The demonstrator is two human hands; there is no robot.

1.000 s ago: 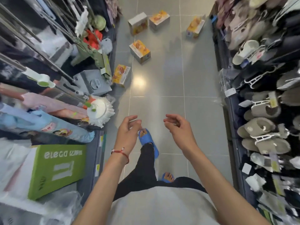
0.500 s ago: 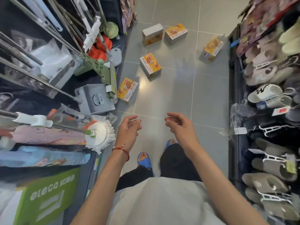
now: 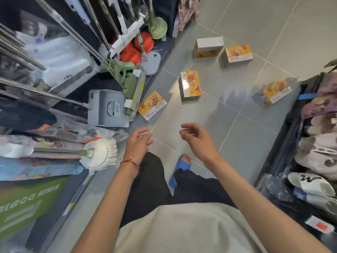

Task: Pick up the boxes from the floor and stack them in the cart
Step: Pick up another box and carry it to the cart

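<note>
Several yellow-and-orange boxes lie scattered on the grey tiled floor ahead. The nearest box (image 3: 152, 105) leans by the left shelf's foot. Another box (image 3: 190, 85) lies in mid-aisle, two boxes (image 3: 208, 46) (image 3: 238, 55) sit farther back, and one box (image 3: 272, 92) rests by the right shelf. My left hand (image 3: 139, 145) and my right hand (image 3: 196, 138) hover side by side above the floor, short of the nearest box, fingers loosely curled and holding nothing. No cart is in view.
Mops, a grey mop base (image 3: 107, 108) and a white round mop head (image 3: 99, 154) jut out from the left shelf. Slippers fill the right shelf (image 3: 313, 161). My blue sandal (image 3: 180, 168) stands on the floor between them.
I have walked forward along the aisle, so the boxes are closer and the view has tilted. Both hands stayed in front of me, empty, in the same loose pose.
</note>
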